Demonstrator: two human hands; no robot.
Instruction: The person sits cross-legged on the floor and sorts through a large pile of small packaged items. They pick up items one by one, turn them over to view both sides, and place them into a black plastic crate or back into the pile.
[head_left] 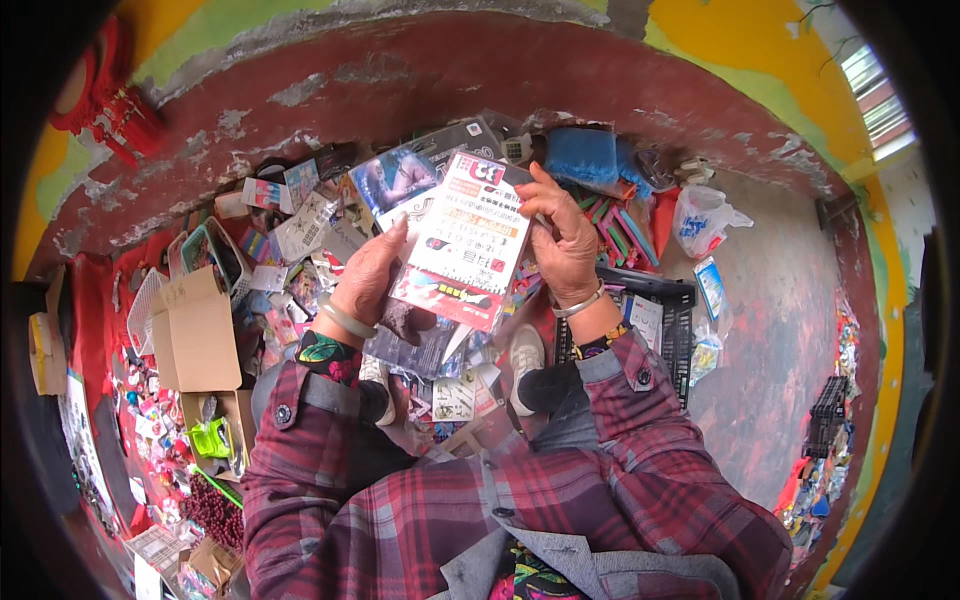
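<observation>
Packet [462, 240], white and red, is in the left hand's grip [368, 282]; right hand [566, 245] meets its edge, hold unclear.

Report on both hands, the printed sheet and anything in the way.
Left hand gripping printed sheet by its left side. Right hand at its right edge, grip unclear. Sheet's middle uncovered; black crate below right forearm.

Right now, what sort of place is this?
Probably a storage or sorting corner for small goods: a loose heap of printed cards and packets, an open cardboard box and a black plastic crate sit along a peeling red wall.
</observation>
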